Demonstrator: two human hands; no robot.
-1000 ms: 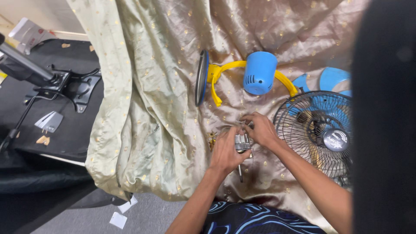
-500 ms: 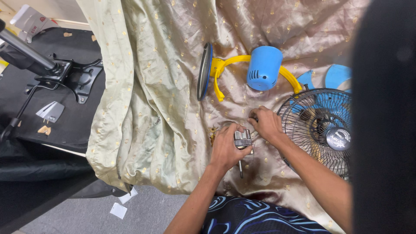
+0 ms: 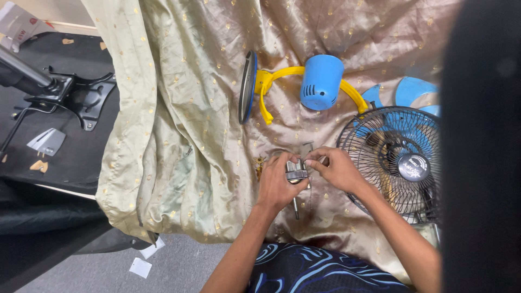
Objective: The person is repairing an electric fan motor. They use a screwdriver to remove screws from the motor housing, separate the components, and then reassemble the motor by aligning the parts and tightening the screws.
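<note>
While both hands meet over the cloth's near edge, left hand (image 3: 277,184) grips a small metal motor (image 3: 296,171) — shaft seemingly pointing toward the person — right hand (image 3: 336,169) pinching its right side.

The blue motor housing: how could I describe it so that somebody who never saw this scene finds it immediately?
Start at the wrinkled beige cloth covering the surface. Near its upper middle lies a yellow curved bracket, and the blue motor housing sits within that arc. It is a closed cup with vent slits, unlike the flat blue blades and the wire fan grille at the right.
</note>
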